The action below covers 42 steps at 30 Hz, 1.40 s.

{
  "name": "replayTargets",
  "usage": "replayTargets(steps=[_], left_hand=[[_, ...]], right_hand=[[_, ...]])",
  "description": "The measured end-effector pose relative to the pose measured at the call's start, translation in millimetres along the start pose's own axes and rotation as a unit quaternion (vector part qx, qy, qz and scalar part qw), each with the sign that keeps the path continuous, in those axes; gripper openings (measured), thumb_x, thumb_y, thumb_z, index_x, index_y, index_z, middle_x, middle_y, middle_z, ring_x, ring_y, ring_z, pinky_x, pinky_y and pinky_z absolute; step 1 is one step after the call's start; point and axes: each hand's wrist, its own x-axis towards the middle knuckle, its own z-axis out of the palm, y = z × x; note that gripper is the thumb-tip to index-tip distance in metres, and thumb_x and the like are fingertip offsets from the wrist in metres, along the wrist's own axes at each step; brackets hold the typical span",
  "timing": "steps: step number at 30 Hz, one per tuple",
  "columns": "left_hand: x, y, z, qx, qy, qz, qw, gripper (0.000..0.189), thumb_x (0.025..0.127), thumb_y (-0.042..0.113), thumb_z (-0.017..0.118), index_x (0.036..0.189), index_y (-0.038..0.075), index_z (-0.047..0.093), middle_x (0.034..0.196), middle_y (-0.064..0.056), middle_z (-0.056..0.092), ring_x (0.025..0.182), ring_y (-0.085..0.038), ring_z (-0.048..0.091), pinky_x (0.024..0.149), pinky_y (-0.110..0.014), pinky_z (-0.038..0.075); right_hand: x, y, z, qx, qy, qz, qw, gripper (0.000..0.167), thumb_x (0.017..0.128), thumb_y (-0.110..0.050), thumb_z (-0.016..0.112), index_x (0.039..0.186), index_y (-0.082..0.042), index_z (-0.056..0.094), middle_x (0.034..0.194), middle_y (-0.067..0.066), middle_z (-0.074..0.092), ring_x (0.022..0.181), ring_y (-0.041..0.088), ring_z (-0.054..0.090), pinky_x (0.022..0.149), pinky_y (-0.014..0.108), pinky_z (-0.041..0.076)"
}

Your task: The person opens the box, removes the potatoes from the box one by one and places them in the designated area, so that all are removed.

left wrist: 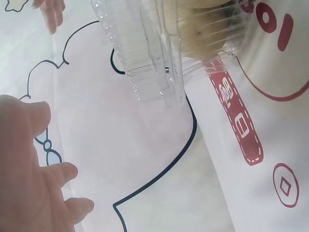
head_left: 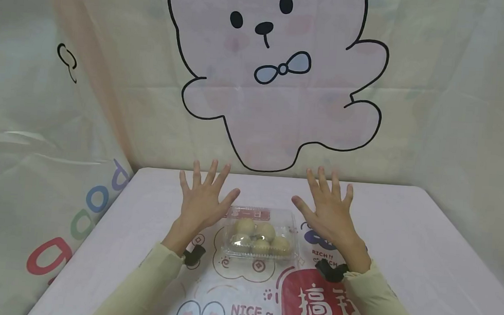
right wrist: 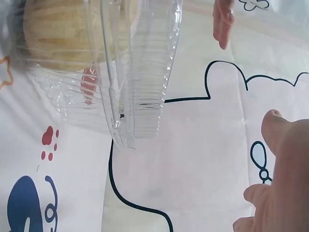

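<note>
A clear plastic clamshell box [head_left: 292, 236] with several round, pale yellow items [head_left: 266, 230] inside sits on the table, its lid down. My left hand [head_left: 202, 200] is held up to the box's left, fingers straight and spread, with nothing in it. On the other side my right hand [head_left: 329, 211] is spread the same way, also holding nothing. In the left wrist view the box's ridged side [left wrist: 154, 72] shows beyond the left thumb and fingers [left wrist: 67, 171]. The right wrist view has the box wall [right wrist: 128, 87] at upper left, apart from the right hand.
The white table [head_left: 404, 236] carries a printed mat with red lettering [head_left: 312, 298] under the box. Behind it hangs a sheet with a cartoon bear [head_left: 269, 105]. Another printed sheet [head_left: 36, 162] hangs at the left. Dark wrist bands [head_left: 332, 270] sit by the sleeves.
</note>
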Motion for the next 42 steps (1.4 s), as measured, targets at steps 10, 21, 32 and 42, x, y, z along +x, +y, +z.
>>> replayTargets(steps=[10,21,32,42], left_hand=[[-7.4,-4.5,4.3,-0.024,-0.015,0.004,0.9996,0.074,0.1,0.068,0.035,0.164,0.032,0.02,0.173,-0.003,0.013,0.158,-0.044,-0.012,0.118,-0.075,-0.01],[-20.1,-8.6,17.5,-0.079,-0.027,0.033,0.996,0.07,0.1,0.067,0.041,0.161,0.032,0.031,0.169,-0.005,0.028,0.158,-0.045,0.008,0.119,-0.074,-0.008],[-35.3,-12.9,26.8,-0.118,-0.058,0.07,0.9889,0.072,0.098,0.066,0.047,0.16,0.034,0.032,0.166,-0.004,0.036,0.158,-0.04,0.016,0.121,-0.072,-0.003],[-45.2,-18.5,29.8,-0.117,-0.129,0.104,0.9793,0.091,0.088,0.071,0.059,0.163,0.034,0.024,0.166,-0.011,0.034,0.159,-0.041,0.012,0.121,-0.072,-0.002]], right_hand=[[-5.2,0,2,0.02,-0.016,-0.01,0.9996,0.081,0.102,-0.058,0.046,0.165,-0.017,0.016,0.171,0.018,0.014,0.158,0.047,0.003,0.118,0.075,-0.003],[-17.1,9,12,0.057,-0.05,-0.052,0.9958,0.076,0.102,-0.051,0.05,0.164,-0.017,0.021,0.17,0.017,0.02,0.157,0.045,0.01,0.119,0.073,-0.002],[-35.4,12,24,0.082,-0.08,-0.08,0.9902,0.079,0.097,-0.05,0.06,0.163,-0.02,0.026,0.168,0.016,0.027,0.155,0.044,0.019,0.12,0.07,0.009],[-46.3,16,34,0.121,-0.114,-0.095,0.9815,0.086,0.091,-0.054,0.065,0.161,-0.018,0.031,0.165,0.015,0.035,0.152,0.042,0.03,0.119,0.07,0.019]])
